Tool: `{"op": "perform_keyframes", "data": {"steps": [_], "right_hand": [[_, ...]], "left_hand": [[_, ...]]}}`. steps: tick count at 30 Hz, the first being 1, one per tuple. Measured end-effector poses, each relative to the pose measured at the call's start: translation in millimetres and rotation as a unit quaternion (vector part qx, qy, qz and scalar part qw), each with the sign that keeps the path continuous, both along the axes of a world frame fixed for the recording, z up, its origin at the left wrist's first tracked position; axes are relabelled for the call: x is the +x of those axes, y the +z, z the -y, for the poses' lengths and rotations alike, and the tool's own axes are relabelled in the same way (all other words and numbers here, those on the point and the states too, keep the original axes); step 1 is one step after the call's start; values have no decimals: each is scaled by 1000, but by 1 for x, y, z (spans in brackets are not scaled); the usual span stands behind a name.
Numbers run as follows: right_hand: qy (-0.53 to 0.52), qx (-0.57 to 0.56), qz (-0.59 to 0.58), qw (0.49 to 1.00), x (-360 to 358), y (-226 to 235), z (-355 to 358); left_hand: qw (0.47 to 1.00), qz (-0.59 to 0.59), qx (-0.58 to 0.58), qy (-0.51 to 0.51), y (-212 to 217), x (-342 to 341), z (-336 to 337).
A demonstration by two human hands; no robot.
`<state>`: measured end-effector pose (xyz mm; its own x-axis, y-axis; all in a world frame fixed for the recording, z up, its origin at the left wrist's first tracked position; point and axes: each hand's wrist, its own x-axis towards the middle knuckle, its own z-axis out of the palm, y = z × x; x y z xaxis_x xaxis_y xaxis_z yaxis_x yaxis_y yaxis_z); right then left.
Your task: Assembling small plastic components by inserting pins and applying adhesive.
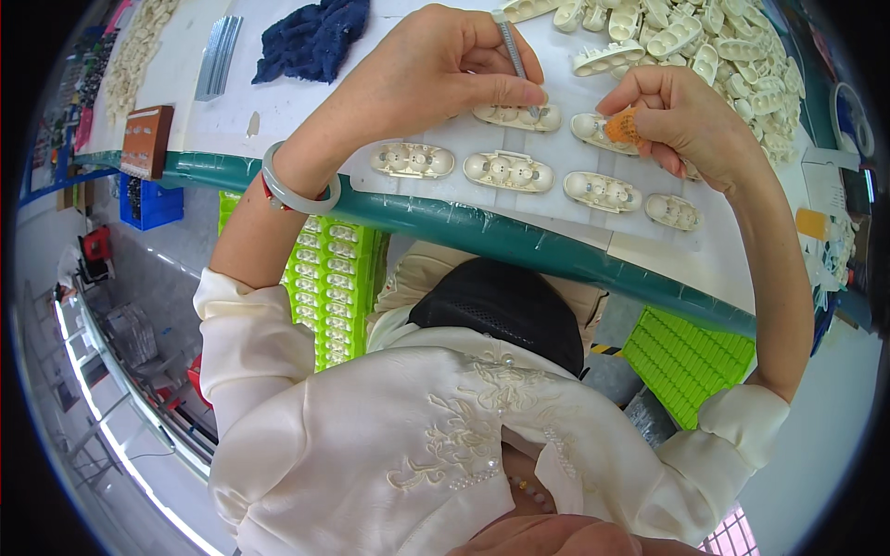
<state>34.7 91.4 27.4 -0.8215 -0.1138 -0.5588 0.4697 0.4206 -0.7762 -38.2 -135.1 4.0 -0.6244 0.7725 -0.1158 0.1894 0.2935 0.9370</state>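
Note:
My left hand (445, 74) is closed around a slim grey rod-shaped tool (511, 44). The tool's lower tip meets a cream oval plastic casing (519, 117) in the back row. To the right, my right hand (675, 125) has its fingers pinched together over another cream oval casing (591, 128). A textured orange piece (623, 127), perhaps a finger cot, shows at those fingertips; what they hold, if anything, is hidden. Nearer me lies a row of similar casings (508, 172) with round hollows, ending in a smaller casing (674, 211) at right.
A heap of loose cream casings (732, 56) fills the back right. Behind my left arm lie a dark blue cloth (311, 42) and grey metal strips (220, 57). The table's green edge (445, 213) runs before me. Bright green trays (324, 287) with casings stand below left; another green tray (688, 357) is below right.

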Motion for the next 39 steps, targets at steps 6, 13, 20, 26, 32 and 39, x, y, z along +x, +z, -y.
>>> {"op": "perform_keyframes", "data": {"steps": [6, 13, 20, 26, 32, 39], "right_hand": [[-2, 7, 4, 1000, 0, 0, 0], [14, 36, -11, 999, 2, 3, 2], [40, 50, -30, 998, 5, 3, -1], [38, 33, -126, 991, 2, 5, 29], [37, 32, -108, 993, -8, 3, 22], [88, 57, -96, 990, -12, 0, 40]], "left_hand": [[998, -48, -26, 21, 0, 7, -5], [976, -214, -40, -9, -1, 14, -7], [973, -220, -69, -11, 1, 14, -12], [972, -224, -62, -16, 1, 12, -12], [969, -235, -65, -34, 1, 12, -12], [977, -208, -46, -25, 2, 10, -9]]}}
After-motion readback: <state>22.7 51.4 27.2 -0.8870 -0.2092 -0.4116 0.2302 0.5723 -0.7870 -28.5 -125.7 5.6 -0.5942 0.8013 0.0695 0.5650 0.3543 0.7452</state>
